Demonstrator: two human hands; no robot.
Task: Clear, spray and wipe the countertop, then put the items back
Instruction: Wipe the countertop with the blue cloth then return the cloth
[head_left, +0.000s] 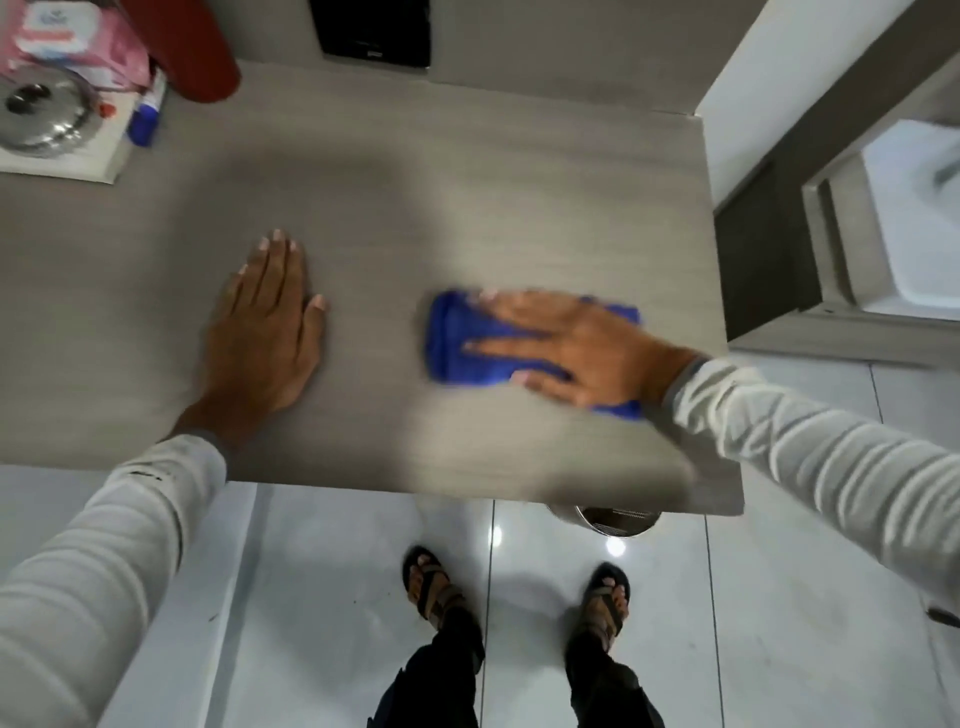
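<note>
A blue cloth (457, 343) lies flat on the grey wood-grain countertop (467, 197), toward its right side. My right hand (582, 348) presses down on the cloth with straight, spread fingers; the hand and cloth are motion-blurred. My left hand (265, 327) rests flat on the bare countertop to the left, fingers straight and together, holding nothing. Most of the counter surface between and behind the hands is bare.
At the back left stand a steel pot lid (44, 117) on a white board, a pink wipes pack (67, 41), a blue-and-white bottle (148, 117) and a red object (200, 57). A black panel (374, 31) is on the back wall. A steel bin (618, 519) sits under the counter's front edge; a sink (914, 218) is at right.
</note>
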